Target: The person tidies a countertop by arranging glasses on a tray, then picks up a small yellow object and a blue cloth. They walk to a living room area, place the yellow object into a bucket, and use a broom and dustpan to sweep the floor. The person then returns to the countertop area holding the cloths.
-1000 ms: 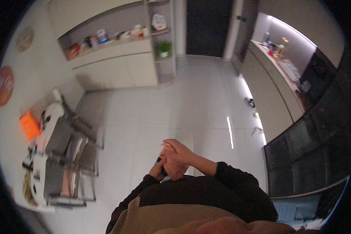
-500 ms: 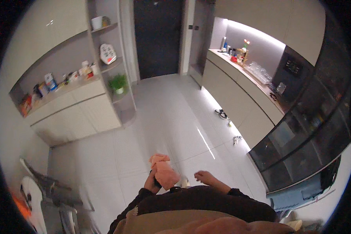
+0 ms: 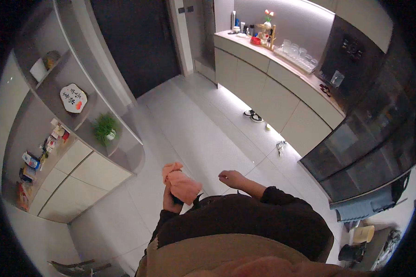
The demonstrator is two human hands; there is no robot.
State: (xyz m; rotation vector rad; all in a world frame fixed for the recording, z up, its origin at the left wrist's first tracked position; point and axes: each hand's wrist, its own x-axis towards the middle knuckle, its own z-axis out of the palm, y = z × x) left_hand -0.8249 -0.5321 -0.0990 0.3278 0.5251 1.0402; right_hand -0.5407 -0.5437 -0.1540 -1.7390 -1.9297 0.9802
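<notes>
My left hand (image 3: 170, 201) is closed around a bunched salmon-pink cloth (image 3: 185, 188), held in front of my body. Part of the cloth bulges up in a knot-like fold at the far end. Something dark shows between the hand and the cloth; I cannot make out what it is. Just to the right, my right hand (image 3: 234, 178) hangs over the floor with its fingers curled in, and nothing shows in it. Dark sleeves cover both forearms.
To the right runs a long low cabinet (image 3: 282, 99) with a glass tray (image 3: 295, 61) on top. Shoes (image 3: 253, 116) lie beneath it. A dark door (image 3: 134, 46) stands ahead. At left is a shelf unit with a potted plant (image 3: 105, 128). Dark glass cabinets (image 3: 356, 143) rise at right.
My view has turned to the right and moved nearer the right-hand cabinet. The cloth stays in my left hand. The chair at the lower left has mostly left the picture.
</notes>
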